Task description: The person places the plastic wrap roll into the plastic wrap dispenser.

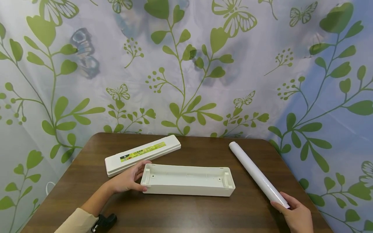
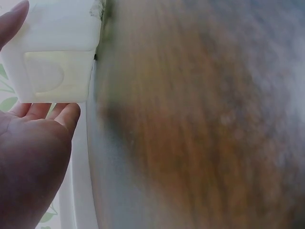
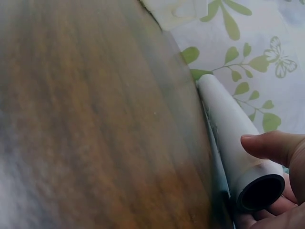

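Note:
A long white open plastic box (image 1: 186,190) lies crosswise on the brown table, its hollow inside facing up. My left hand (image 1: 126,180) holds its left end, thumb at the front corner and fingers behind. In the left wrist view the thumb and fingers span the box's end (image 2: 57,74). On the right, a white roll of what looks like cling film (image 1: 256,173) slants across the table. My right hand (image 1: 299,216) grips its near end. In the right wrist view the thumb lies over the roll (image 3: 228,124), whose hollow core shows dark.
Behind the box a white lid (image 1: 112,163) with a yellow-green label lies at a slant. The wooden table (image 1: 201,150) ends at a curtain (image 1: 204,84) printed with leaves and butterflies. A dark strap (image 1: 106,223) is on the left wrist.

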`<act>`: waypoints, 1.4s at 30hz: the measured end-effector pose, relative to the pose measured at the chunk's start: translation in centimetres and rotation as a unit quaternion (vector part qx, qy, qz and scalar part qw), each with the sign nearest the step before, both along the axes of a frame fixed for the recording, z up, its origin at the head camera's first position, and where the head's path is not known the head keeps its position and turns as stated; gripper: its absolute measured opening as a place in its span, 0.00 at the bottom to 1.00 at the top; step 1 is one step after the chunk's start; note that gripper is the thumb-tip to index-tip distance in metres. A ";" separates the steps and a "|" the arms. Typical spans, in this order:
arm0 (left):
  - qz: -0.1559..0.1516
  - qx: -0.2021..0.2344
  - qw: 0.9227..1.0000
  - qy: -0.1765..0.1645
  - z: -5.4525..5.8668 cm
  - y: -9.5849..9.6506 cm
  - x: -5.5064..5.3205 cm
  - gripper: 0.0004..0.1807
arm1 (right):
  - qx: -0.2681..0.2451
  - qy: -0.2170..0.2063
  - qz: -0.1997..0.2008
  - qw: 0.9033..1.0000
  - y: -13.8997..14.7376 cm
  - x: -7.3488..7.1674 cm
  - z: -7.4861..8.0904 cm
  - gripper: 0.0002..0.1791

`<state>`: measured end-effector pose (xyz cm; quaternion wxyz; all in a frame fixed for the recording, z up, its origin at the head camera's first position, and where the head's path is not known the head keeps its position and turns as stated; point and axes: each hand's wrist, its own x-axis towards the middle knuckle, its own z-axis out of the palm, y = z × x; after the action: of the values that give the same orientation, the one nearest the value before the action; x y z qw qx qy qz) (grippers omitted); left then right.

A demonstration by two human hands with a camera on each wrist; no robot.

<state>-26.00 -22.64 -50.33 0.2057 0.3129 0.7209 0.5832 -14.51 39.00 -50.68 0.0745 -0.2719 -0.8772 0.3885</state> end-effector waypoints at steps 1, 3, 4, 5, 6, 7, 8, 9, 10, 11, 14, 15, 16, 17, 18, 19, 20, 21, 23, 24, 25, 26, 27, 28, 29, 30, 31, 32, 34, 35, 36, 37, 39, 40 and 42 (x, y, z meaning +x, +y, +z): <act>-0.001 0.000 1.000 0.002 0.0 0.0 0.0 0.51 | -0.008 0.001 -0.007 1.000 0.0 0.0 0.0 0.49; -0.003 0.003 1.000 0.002 0.0 0.0 0.0 0.51 | -0.021 0.001 -0.017 1.000 0.1 -0.1 0.1 0.50; -0.004 0.004 1.000 0.002 -0.1 0.0 0.0 0.51 | -0.029 0.001 -0.022 0.999 0.1 -0.1 0.2 0.51; -0.005 0.005 1.000 0.002 -0.1 0.0 0.0 0.51 | -0.036 0.001 -0.028 0.999 0.2 -0.1 0.2 0.51; -0.007 0.006 1.000 0.001 -0.1 0.0 -0.1 0.51 | -0.043 0.000 -0.035 0.998 0.2 -0.2 0.3 0.52; -0.008 0.008 1.000 0.001 -0.1 0.0 -0.1 0.51 | -0.056 0.002 -0.039 0.998 0.3 -0.3 0.3 0.52; -0.009 0.008 1.000 -0.001 -0.1 0.0 -0.1 0.51 | -0.069 0.005 -0.041 0.997 0.5 -0.3 0.3 0.52; -0.009 0.007 1.000 -0.001 -0.1 0.0 -0.1 0.51 | -0.081 0.008 -0.045 0.996 0.6 -0.4 0.3 0.52; -0.009 0.007 1.000 -0.001 -0.1 0.0 -0.1 0.51 | -0.092 0.010 -0.049 0.994 0.7 -0.4 0.2 0.52; -0.010 0.007 1.000 -0.001 -0.1 0.0 -0.1 0.51 | -0.103 0.012 -0.052 0.993 0.8 -0.4 0.2 0.52; -0.011 0.003 1.000 -0.003 0.0 0.0 -0.1 0.51 | -0.138 0.019 -0.064 0.988 0.9 -0.4 0.0 0.48; -0.012 0.002 1.000 -0.004 0.0 0.0 -0.1 0.51 | -0.148 0.023 -0.069 0.986 0.9 -0.4 0.0 0.46; -0.012 0.002 1.000 -0.005 0.0 0.0 -0.1 0.51 | -0.159 0.027 -0.074 0.984 0.8 -0.4 0.0 0.43; -0.011 0.000 1.000 -0.006 0.1 0.0 -0.1 0.51 | -0.173 0.033 -0.079 0.981 0.8 -0.4 -0.1 0.41; -0.010 -0.002 1.000 -0.006 0.1 -0.1 -0.1 0.51 | -0.185 0.038 -0.085 0.978 0.8 -0.4 -0.1 0.39; -0.010 -0.004 1.000 -0.006 0.1 -0.1 -0.1 0.51 | -0.198 0.047 -0.089 0.975 0.7 -0.4 -0.1 0.38; -0.010 -0.004 1.000 -0.006 0.2 -0.1 0.0 0.51 | -0.207 0.053 -0.092 0.973 0.7 -0.4 -0.1 0.38; -0.009 -0.005 1.000 -0.005 0.2 -0.1 0.0 0.51 | -0.218 0.058 -0.097 0.969 0.7 -0.5 -0.1 0.38; -0.009 -0.006 1.000 -0.004 0.3 -0.1 0.0 0.51 | -0.232 0.068 -0.101 0.965 0.6 -0.5 -0.1 0.38; -0.009 -0.006 1.000 -0.003 0.3 -0.1 0.0 0.51 | -0.238 0.071 -0.102 0.963 0.6 -0.6 -0.1 0.38; -0.009 -0.005 1.000 -0.004 0.3 -0.1 0.0 0.51 | -0.248 0.076 -0.105 0.960 0.6 -0.6 -0.1 0.38; -0.009 -0.005 1.000 -0.004 0.4 -0.1 0.0 0.51 | -0.256 0.079 -0.107 0.957 0.6 -0.6 0.0 0.38; -0.008 -0.005 1.000 -0.005 0.4 -0.1 0.0 0.51 | -0.265 0.082 -0.110 0.954 0.6 -0.6 0.0 0.37; -0.007 -0.005 1.000 -0.005 0.4 -0.1 0.0 0.52 | -0.273 0.085 -0.112 0.952 0.5 -0.7 0.0 0.36; -0.007 -0.005 1.000 -0.005 0.3 -0.1 0.0 0.51 | -0.279 0.086 -0.115 0.950 0.5 -0.7 0.1 0.35; -0.006 -0.005 1.000 -0.005 0.3 -0.1 0.0 0.51 | -0.288 0.088 -0.119 0.946 0.4 -0.7 0.1 0.34; -0.006 -0.005 1.000 -0.005 0.3 -0.1 0.0 0.51 | -0.302 0.092 -0.123 0.941 0.4 -0.8 0.2 0.33; -0.006 -0.004 1.000 -0.005 0.2 0.0 0.0 0.51 | -0.318 0.099 -0.127 0.934 0.3 -0.8 0.2 0.32; -0.007 -0.004 1.000 -0.005 0.2 -0.1 0.0 0.51 | -0.355 0.119 -0.134 0.918 0.2 -0.9 0.3 0.30; -0.007 -0.004 1.000 -0.004 0.1 -0.1 0.0 0.51 | -0.370 0.130 -0.135 0.910 0.1 -0.9 0.4 0.30; -0.008 -0.004 1.000 -0.004 0.1 -0.1 0.0 0.50 | -0.388 0.142 -0.139 0.900 0.1 -0.9 0.5 0.30; -0.008 -0.004 1.000 -0.004 0.1 -0.1 0.0 0.50 | -0.401 0.154 -0.142 0.892 0.0 -1.0 0.5 0.30; -0.009 -0.005 1.000 -0.003 0.0 -0.1 0.0 0.50 | -0.414 0.173 -0.144 0.882 -0.1 -1.0 0.6 0.30; -0.009 -0.005 1.000 -0.001 0.0 -0.1 -0.1 0.50 | -0.417 0.179 -0.145 0.879 -0.1 -1.0 0.7 0.29; -0.010 -0.006 1.000 0.001 0.0 -0.2 -0.1 0.50 | -0.417 0.189 -0.147 0.877 -0.2 -0.9 0.8 0.30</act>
<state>-26.07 -22.82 -50.37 0.2122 0.3194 0.7213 0.5768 -15.46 38.75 -49.88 0.1747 -0.3253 -0.5530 0.7469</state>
